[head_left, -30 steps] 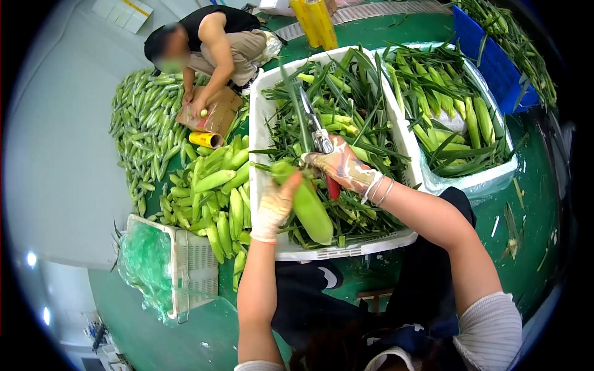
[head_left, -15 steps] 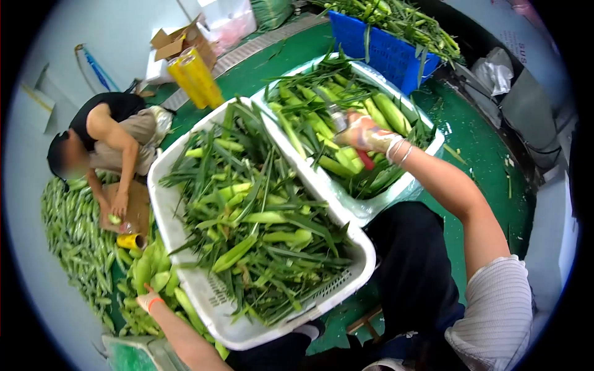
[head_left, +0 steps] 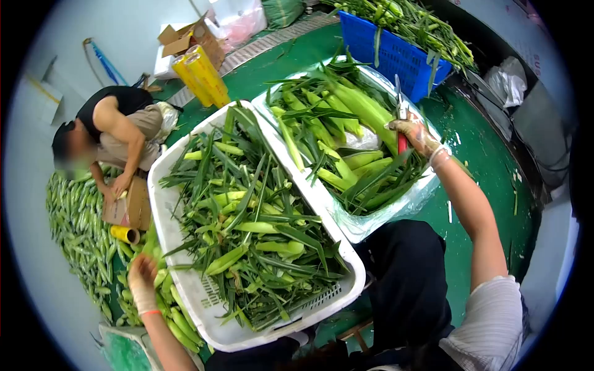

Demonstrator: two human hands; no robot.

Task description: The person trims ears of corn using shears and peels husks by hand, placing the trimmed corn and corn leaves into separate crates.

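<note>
In my gloved right hand (head_left: 416, 133) are red-handled pruning shears (head_left: 402, 111), their metal blades pointing up and away. That hand is over the right white crate (head_left: 349, 229), which is lined with clear plastic and holds ears of corn in green husks. A large ear of corn (head_left: 362, 108) lies right beside its fingers; whether they touch it, I cannot tell. My gloved left hand (head_left: 142, 281) is over the heap of husked-green corn (head_left: 179, 321) at the left, fingers loosely bent with nothing visible in them. Between my hands stands the left white crate (head_left: 213, 324), full of cut leaves and husk pieces.
Another person (head_left: 114, 127) crouches at the left with both hands at a cardboard box (head_left: 133, 207), beside many wrapped ears (head_left: 77, 229). Yellow film rolls (head_left: 201, 77) stand behind the crates. At the back is a blue crate (head_left: 390, 52) of leafy trimmings.
My right hand has moved right with the shears, which now point upward. The large ear now lies across the right crate. My left hand has risen from the corn heap. The other person's box has tilted up.
</note>
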